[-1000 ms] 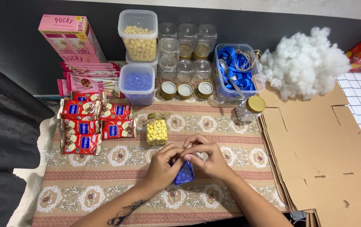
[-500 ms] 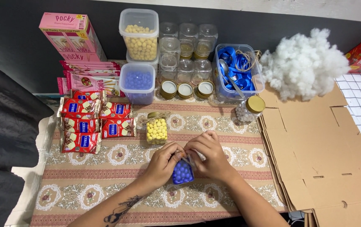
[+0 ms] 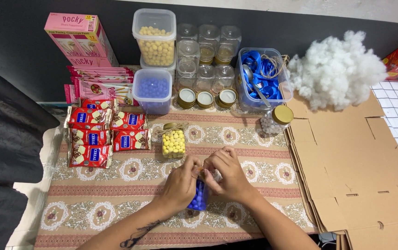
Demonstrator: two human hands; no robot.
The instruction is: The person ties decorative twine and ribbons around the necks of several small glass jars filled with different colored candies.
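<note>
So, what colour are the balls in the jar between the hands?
Blue, in the small jar under both hands, seen in the head view.

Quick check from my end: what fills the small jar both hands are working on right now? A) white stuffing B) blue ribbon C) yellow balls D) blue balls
D: the small jar between the left hand and right hand shows blue balls through its side; the jar of yellow balls stands untouched just behind it on the patterned cloth.
</note>
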